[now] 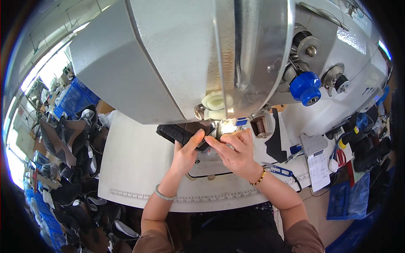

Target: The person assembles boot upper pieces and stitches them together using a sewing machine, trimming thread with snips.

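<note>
A black, ribbed piece that looks like a shoe upper (171, 133) lies under the head of a large grey sewing machine (164, 63). My left hand (185, 152) is closed on its near edge, thumb on top. Beside it, close to the lit needle area, my right hand (237, 152) has thumb and forefinger pinched together at the piece's right end. Whatever is between those fingertips is too small to make out. The needle itself is hidden behind the machine head and my fingers.
The white table (126, 168) has a ruler strip along its curved front edge. Right of my hands lie a black cut piece (276, 145), blue thread snips (278, 170) and a paper card (317, 170). Shoe uppers (63, 139) heap up at left; a blue crate (338, 198) stands low right.
</note>
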{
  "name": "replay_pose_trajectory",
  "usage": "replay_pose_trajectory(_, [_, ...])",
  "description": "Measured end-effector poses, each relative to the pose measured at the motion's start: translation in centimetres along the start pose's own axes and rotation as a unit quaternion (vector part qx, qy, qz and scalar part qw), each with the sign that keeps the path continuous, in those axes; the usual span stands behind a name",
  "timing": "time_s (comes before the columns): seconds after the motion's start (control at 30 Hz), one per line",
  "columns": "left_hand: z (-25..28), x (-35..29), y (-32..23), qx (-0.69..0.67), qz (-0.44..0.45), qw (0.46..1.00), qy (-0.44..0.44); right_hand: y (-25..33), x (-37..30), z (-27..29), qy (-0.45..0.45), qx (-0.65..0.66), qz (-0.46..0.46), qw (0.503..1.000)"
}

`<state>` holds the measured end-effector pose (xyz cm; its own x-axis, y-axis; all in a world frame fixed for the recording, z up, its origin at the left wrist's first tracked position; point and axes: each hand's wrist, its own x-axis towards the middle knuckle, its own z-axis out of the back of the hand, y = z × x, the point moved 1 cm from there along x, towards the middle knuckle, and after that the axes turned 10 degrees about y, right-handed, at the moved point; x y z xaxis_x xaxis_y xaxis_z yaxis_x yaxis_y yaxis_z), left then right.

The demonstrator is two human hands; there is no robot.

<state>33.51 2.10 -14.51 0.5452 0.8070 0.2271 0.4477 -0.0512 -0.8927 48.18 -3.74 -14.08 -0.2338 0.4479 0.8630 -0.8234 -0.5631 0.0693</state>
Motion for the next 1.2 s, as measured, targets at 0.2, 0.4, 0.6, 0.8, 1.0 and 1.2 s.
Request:
replay_pose_trajectory(0.2, [0.0, 0.0, -1.1, -0.023, -0.025, 0.999, 0.028, -0.2, -0.1, 0.0, 0.006, 0.041, -0.017, 0.999])
replay_pose_trajectory(0.4, [0.0, 0.6, -3.9, -0.013, 0.132, 0.99, 0.054, -0.6, -0.1, 0.3, 0.007, 0.054, 0.0, 0.999])
replay_pose_trajectory(0.6, [-0.8, -0.7, -3.1, 0.072, 0.046, 0.996, 0.026, -1.8, -0.4, 1.2, 0.026, 0.069, 0.035, 0.997])
replay_pose_trajectory(0.8, [-0.1, -0.5, -2.8, 0.043, 0.031, 0.998, 0.017, -1.6, -0.6, 0.7, -0.001, 0.075, 0.02, 0.997])
replay_pose_trajectory(1.0, [0.1, 0.7, -2.9, -0.016, 0.025, 0.997, 0.064, -1.1, -0.6, 0.9, 0.029, 0.077, -0.026, 0.996])
replay_pose_trajectory(1.2, [1.0, 1.6, -3.3, -0.014, 0.054, 0.994, 0.09, -0.7, -0.4, 0.6, 0.025, 0.069, -0.028, 0.997])
